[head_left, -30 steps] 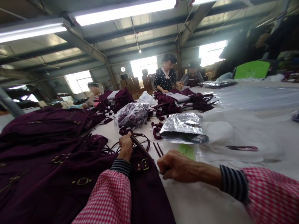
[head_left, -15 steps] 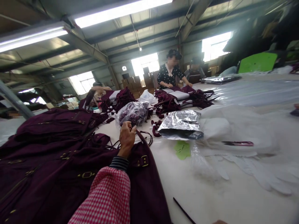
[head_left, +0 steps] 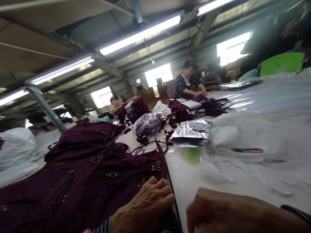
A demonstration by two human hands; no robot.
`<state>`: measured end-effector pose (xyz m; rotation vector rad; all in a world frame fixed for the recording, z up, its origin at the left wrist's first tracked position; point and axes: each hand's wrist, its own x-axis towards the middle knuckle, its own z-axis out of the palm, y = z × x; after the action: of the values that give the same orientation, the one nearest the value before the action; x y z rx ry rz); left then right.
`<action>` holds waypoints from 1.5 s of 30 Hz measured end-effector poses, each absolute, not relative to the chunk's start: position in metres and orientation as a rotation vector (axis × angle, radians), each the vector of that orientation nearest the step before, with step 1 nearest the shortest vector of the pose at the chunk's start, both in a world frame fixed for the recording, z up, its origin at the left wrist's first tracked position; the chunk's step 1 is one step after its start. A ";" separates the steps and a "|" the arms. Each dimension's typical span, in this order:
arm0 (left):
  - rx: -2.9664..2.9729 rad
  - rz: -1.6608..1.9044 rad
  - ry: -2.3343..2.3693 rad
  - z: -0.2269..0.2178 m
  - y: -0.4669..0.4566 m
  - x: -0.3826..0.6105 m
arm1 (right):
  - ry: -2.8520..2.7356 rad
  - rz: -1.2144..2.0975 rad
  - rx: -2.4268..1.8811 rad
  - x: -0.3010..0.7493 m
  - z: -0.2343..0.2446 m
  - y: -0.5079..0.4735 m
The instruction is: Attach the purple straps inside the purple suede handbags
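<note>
Head view, left hand (head_left: 143,207) flat on garment (head_left: 85,181) stretching away, right hand (head_left: 225,213) grip unclear

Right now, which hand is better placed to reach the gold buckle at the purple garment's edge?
Probably the left: the left hand rests on the purple garment just short of the gold buckle; the right hand is over the white table.

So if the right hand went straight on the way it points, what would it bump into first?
Probably the left hand, resting on the purple garment just ahead; the right hand is blurred, so depth is uncertain.
</note>
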<state>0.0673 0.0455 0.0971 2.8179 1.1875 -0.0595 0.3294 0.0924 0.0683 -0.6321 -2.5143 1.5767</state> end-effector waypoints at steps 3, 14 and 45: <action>2.903 -0.075 1.137 0.102 0.051 0.065 | -2.411 1.159 -0.680 0.298 0.075 0.107; 2.840 -0.136 1.385 0.157 0.056 0.001 | -2.708 0.231 -0.185 0.244 0.023 0.127; 2.698 0.546 1.752 0.066 0.026 -0.036 | -2.960 0.049 -0.670 0.127 0.059 0.156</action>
<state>-0.0356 0.0255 0.0660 2.6982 1.7524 0.5457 0.1265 0.1564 0.0588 -0.6699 -2.9600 0.0487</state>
